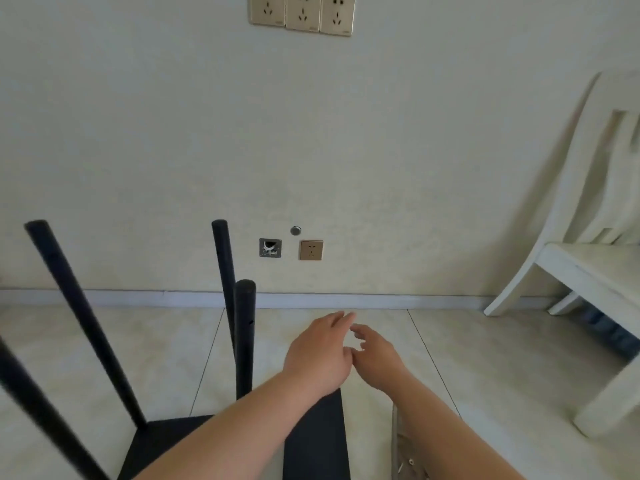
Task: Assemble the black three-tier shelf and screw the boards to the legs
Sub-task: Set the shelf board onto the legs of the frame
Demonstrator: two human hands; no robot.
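1. Two bare forearms entered from the lower edge of the frame and reached forward over the floor.
2. A flat black rectangular shelf board (313,441) lay on the floor directly beneath the left forearm, at the lower centre of the view.
3. A clear plastic bag holding small metal screws (405,455) lay just right of the board, partly hidden by the right forearm.
4. Four black round metal legs stood up from the board: one at the lower left edge (38,407), one slanting up from the left corner (86,323), one near the centre (244,337), and one behind it (223,268). Small holes showed in the side of the centre leg.
5. The left hand (320,355) hovered above the floor with its fingers extended and relaxed; it gripped nothing.
6. The right hand (375,356) hovered just beside the left hand, its fingers loosely spread and slightly bent; it also held nothing. The two hands were nearly touching at the thumbs.
7. The pale tiled floor (485,358) extended to a white skirting board (363,301).
8. A white wooden chair (585,271) stood at the right, near the wall.
9. The cream wall (138,133) carried one gold socket (311,250) low down, an open wall box (270,247) beside it, and three gold sockets (302,12) at the top.
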